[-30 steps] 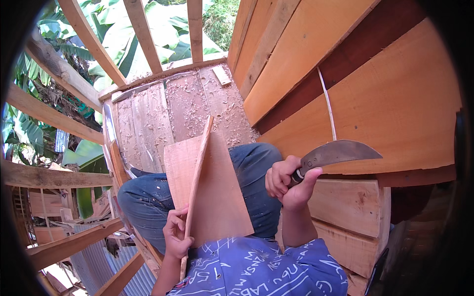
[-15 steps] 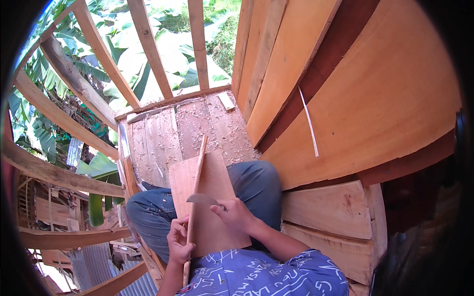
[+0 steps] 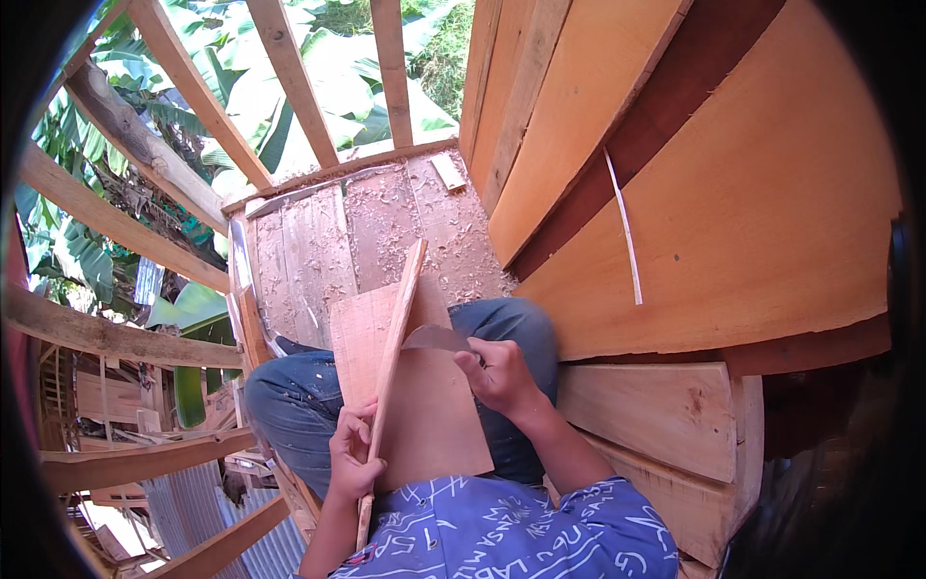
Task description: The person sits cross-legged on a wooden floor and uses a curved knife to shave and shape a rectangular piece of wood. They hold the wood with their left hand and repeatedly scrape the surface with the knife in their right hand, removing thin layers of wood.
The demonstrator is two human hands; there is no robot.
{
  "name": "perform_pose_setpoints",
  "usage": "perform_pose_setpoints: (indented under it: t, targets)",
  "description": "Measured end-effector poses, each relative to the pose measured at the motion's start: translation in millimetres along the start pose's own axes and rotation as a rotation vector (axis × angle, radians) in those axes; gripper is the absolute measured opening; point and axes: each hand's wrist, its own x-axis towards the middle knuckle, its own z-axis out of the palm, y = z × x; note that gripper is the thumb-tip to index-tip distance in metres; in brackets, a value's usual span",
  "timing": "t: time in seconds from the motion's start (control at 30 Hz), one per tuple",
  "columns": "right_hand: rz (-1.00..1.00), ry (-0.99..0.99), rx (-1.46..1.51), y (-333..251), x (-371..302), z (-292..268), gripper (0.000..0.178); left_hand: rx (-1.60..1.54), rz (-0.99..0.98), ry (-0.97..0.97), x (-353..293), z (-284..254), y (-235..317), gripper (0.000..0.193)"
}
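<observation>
Standing out in white on the blue short-sleeved cloth shirt (image 3: 511, 536), printed lettering and lines curve over the folds at the near end of the flat, rectangular, light-brown wooden board (image 3: 434, 415). Beyond the board's far edge, a plank floor (image 3: 371, 232) strewn with pale shavings runs out to a railing of wooden slats (image 3: 289, 77). To the board's right, past one knee of the blue denim trousers (image 3: 521, 338), broad orange-brown wall planks (image 3: 772, 232) bound the space; the other knee lies to its left. Lengthwise over the board runs a long, narrow, pale wooden strip (image 3: 396, 333), its far end jutting past the board's far edge. The left hand (image 3: 355, 454), at the board's near left side, is clamped on the strip's lower part. The right hand (image 3: 502, 374), by the board's right edge, is clenched round the mostly hidden handle of a curved, dark-bladed metal knife (image 3: 439, 338); its blade end meets the strip in view, but whether it bites in cannot be told.
</observation>
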Motion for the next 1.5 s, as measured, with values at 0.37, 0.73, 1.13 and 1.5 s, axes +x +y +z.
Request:
perform_pose_setpoints:
  t: [0.37, 0.73, 1.13, 1.5]
  targets:
    - [0.233, 0.076, -0.381, 25, 39, 14, 0.055, -0.047, -0.022, -0.012, 7, 2, 1, 0.031]
    - [0.3, 0.013, -0.427, 35, 52, 22, 0.055, -0.14, -0.061, 0.027, 11, -12, -1, 0.034]
    - [0.422, -0.162, -0.173, 35, 25, 42, 0.065, -0.116, -0.077, 0.073, 11, -18, -7, 0.039]
    - [0.38, -0.187, -0.159, 41, 20, 44, 0.064, -0.117, -0.037, 0.068, 2, -11, -6, 0.038]
